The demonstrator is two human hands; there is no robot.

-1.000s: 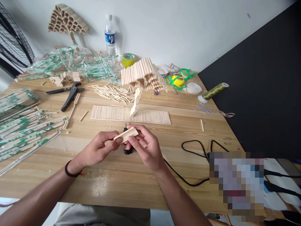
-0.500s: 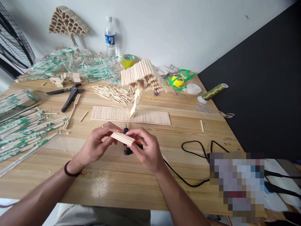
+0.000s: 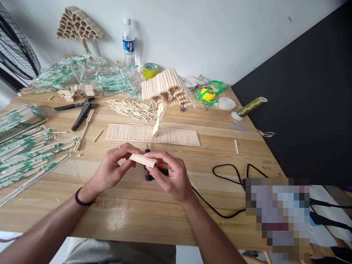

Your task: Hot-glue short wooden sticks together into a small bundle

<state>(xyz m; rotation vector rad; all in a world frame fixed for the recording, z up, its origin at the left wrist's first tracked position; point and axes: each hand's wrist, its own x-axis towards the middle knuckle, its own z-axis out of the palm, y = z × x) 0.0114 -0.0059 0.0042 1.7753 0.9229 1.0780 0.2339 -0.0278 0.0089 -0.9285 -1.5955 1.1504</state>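
Note:
My left hand point(image 3: 114, 169) and my right hand point(image 3: 170, 176) pinch the two ends of a small panel of glued wooden sticks point(image 3: 143, 160), held level just above the table. Under the hands lies a black glue gun point(image 3: 153, 172) with its cable point(image 3: 220, 211) running off to the right. Beyond them, a long flat mat of sticks point(image 3: 132, 132) lies on the wooden table point(image 3: 137, 212), and a stick-built tree model point(image 3: 165, 90) stands on it.
Black cutters point(image 3: 82, 110) and loose cut sticks point(image 3: 132, 108) lie at the back left. Wrapped chopsticks point(image 3: 30, 154) cover the left side. A water bottle point(image 3: 128, 40), yellow tape roll point(image 3: 150, 69), green thread spool point(image 3: 249, 107) and a second tree model point(image 3: 78, 27) stand further off.
The stick panel turned from tilted up at the right to nearly level, flat face up. Both hands shifted slightly around it and kept hold.

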